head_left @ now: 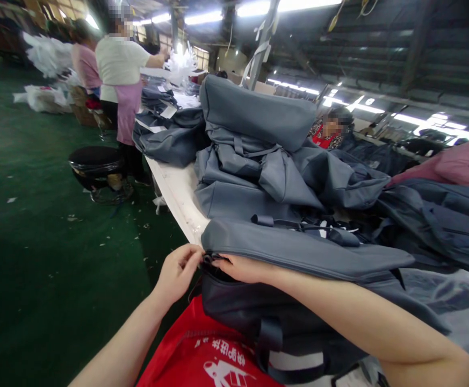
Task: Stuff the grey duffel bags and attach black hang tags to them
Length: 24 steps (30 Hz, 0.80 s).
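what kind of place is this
Probably a bag-sewing workshop or small factory: blue-grey bags heap on a long white table, several people stand or sit around it, and scraps litter the green floor.

Bag (pixel 298 248): smooth blue-grey, with a seamed upper panel
Opening (pixel 224 273): gaping at the left end, dark inside
Strap (pixel 270 334): dark loop on the near side
Place: lengthwise across the near end of the white table (pixel 175 188)

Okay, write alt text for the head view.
Left hand and right hand work at one corner of an open gray-blue bag, above a red garment; similar bags are heaped on a white table, with other people beyond.
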Each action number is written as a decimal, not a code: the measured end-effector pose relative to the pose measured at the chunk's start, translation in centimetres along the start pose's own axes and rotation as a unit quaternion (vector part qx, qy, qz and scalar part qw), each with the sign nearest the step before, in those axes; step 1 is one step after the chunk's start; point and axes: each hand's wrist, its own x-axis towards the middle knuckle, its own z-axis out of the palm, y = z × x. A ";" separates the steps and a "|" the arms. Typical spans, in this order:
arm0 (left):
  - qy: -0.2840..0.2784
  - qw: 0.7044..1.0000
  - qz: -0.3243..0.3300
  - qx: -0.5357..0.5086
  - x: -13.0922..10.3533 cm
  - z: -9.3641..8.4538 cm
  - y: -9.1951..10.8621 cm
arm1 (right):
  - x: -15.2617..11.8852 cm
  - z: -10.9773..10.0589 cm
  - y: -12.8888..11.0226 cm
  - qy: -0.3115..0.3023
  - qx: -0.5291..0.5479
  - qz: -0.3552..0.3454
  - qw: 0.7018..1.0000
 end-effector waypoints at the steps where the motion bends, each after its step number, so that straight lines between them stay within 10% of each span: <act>1: 0.046 0.997 -0.042 -0.037 0.0 -0.1 -0.9 | 0.0 0.1 -0.1 0.008 -0.012 0.005 1.000; 4: 0.116 0.974 -0.162 -0.105 -0.1 0.2 -3.3 | 0.1 0.3 -0.2 0.009 -0.033 0.005 0.999; 10: 0.022 0.945 -0.236 -0.225 -0.4 3.0 -4.4 | 0.7 1.0 0.0 0.005 -0.052 0.005 0.999; 16: 0.067 0.885 -0.316 -0.336 0.5 4.2 -6.5 | 1.5 1.3 0.3 0.053 -0.107 0.032 0.992; 24: 0.042 0.866 -0.303 -0.394 0.3 5.1 -7.0 | 2.8 2.3 0.7 0.027 -0.136 0.085 0.987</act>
